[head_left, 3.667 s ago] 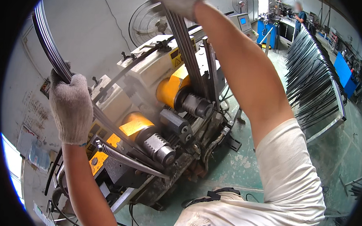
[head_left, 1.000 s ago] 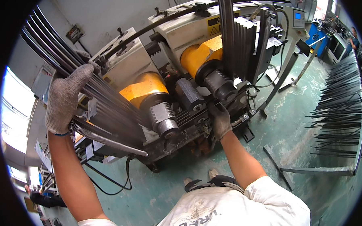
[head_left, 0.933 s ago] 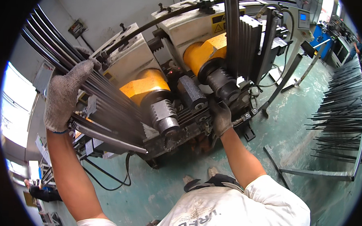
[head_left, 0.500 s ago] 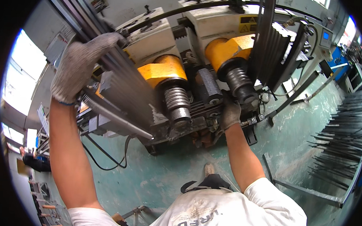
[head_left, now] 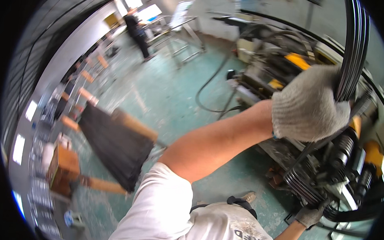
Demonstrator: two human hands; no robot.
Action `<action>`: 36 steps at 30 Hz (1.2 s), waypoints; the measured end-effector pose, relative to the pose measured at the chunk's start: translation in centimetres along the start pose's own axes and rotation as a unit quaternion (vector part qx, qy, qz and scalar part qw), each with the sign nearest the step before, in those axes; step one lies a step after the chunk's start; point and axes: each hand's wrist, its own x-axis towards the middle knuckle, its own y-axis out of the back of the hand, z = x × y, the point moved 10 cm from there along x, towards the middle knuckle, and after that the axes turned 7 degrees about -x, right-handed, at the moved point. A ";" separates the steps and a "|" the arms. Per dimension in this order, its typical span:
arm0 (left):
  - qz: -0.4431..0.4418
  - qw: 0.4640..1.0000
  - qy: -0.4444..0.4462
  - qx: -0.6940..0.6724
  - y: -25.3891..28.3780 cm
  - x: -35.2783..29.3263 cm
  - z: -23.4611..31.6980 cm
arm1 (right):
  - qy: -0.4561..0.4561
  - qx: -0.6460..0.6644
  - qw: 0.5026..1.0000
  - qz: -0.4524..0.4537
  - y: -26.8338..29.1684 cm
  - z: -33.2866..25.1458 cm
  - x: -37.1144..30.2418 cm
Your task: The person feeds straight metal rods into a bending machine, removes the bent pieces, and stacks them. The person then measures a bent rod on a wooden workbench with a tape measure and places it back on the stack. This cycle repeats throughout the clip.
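Note:
In a grey knitted glove, my left hand (head_left: 310, 103) is closed around a bundle of long, thin dark metal bars (head_left: 352, 54) that rises to the upper edge. Lower down, the bars run past the rollers and curve away to the right. My right hand (head_left: 310, 215), gloved too, is low by the bend, its fingers wrapped against the lower bars. Part of that grip is hidden. Behind the bars stands a bending machine (head_left: 267, 59) with yellow arms and ribbed steel rollers (head_left: 344, 148).
To my left, a stack of dark bars (head_left: 114, 142) lies on a stand with wooden-looking beams (head_left: 105, 185). A brown box (head_left: 63, 163) is beyond it. A person in dark clothes (head_left: 138, 34) stands at the far end near a metal frame table (head_left: 184, 46). A black cable (head_left: 201, 92) trails on the floor.
My view has swung left, bringing the stand and the other person into sight. The bars have shifted relative to the machine, with both my hands moving along with them.

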 end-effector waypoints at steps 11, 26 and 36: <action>0.427 0.887 0.178 0.002 26.4 -46.5 7.8 | 0.040 -0.232 0.965 -0.118 -18.8 14.6 -21.2; 0.769 0.623 0.113 0.089 41.4 -93.0 32.1 | -0.056 -0.230 0.824 -0.516 -39.4 41.3 -67.1; 0.851 0.505 0.089 0.116 49.4 -109.4 42.8 | -0.030 -0.295 0.755 -0.585 -44.9 48.5 -93.3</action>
